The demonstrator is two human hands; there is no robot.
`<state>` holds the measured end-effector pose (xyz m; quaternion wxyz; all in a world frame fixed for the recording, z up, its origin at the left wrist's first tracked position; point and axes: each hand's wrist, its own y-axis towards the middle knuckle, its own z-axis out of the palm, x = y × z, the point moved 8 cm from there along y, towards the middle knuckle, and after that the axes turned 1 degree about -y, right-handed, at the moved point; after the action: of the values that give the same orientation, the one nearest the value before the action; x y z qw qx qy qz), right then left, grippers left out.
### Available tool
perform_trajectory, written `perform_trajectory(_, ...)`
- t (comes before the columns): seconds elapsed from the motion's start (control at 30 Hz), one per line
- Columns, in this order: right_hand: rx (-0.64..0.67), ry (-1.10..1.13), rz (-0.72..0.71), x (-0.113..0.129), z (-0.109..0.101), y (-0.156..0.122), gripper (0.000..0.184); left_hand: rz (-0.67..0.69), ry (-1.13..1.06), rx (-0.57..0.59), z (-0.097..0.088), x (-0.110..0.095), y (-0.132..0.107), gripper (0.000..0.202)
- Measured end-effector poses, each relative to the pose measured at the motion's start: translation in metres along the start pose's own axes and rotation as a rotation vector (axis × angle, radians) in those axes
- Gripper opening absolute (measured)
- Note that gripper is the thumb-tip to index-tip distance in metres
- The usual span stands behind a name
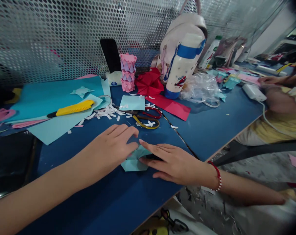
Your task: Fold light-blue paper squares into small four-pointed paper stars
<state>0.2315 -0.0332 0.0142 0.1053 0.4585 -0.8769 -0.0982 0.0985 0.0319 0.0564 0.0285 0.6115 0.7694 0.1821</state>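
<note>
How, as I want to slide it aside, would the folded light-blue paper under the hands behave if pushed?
The paper looks thin and creased, so probably light and floppy, buckling rather than sliding. The table looks smooth, so it may skid. The left hand and right hand press its folds, which might spring open.

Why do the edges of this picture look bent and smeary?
Head view: the wide lens bows the table edge and darkens the corners; the co-worker at far right is smeared; the left hand, right hand and blue paper look fairly sharp.
</note>
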Motion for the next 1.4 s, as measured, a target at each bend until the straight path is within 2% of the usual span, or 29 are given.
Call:
perform_trajectory(0.13,-0.016,-0.002,0.003,0.001,-0.001,-0.001,0.041,-0.101,-0.174,0.020,0.008,0.016,-0.010,0.020)
perform_trajectory(0.33,-0.013,0.004,0.002,0.000,0.003,-0.002,0.043,-0.175,-0.301,0.025,0.012,0.030,-0.029,0.026)
perform_trajectory(0.43,-0.009,0.016,0.002,0.001,0.003,-0.003,0.043,-0.167,-0.266,0.026,0.008,0.026,-0.032,0.027)
perform_trajectory(0.6,-0.012,0.022,-0.001,0.002,0.001,-0.001,0.039,-0.144,-0.175,0.018,0.003,0.010,-0.028,0.014)
perform_trajectory(0.8,-0.005,0.014,-0.004,0.004,-0.001,0.001,0.043,-0.164,-0.129,-0.005,0.005,0.001,-0.022,0.023)
perform_trajectory(0.97,-0.010,0.023,-0.002,0.003,-0.001,0.000,0.042,-0.158,-0.157,0.041,0.007,0.002,-0.021,0.033)
perform_trajectory(1.17,0.012,0.034,0.011,0.002,0.001,0.000,0.046,-0.127,-0.132,0.055,0.000,-0.005,-0.028,0.038)
perform_trajectory(1.4,0.024,0.030,0.004,0.004,0.001,0.000,0.045,-0.260,-0.227,-0.014,0.000,-0.014,-0.043,0.036)
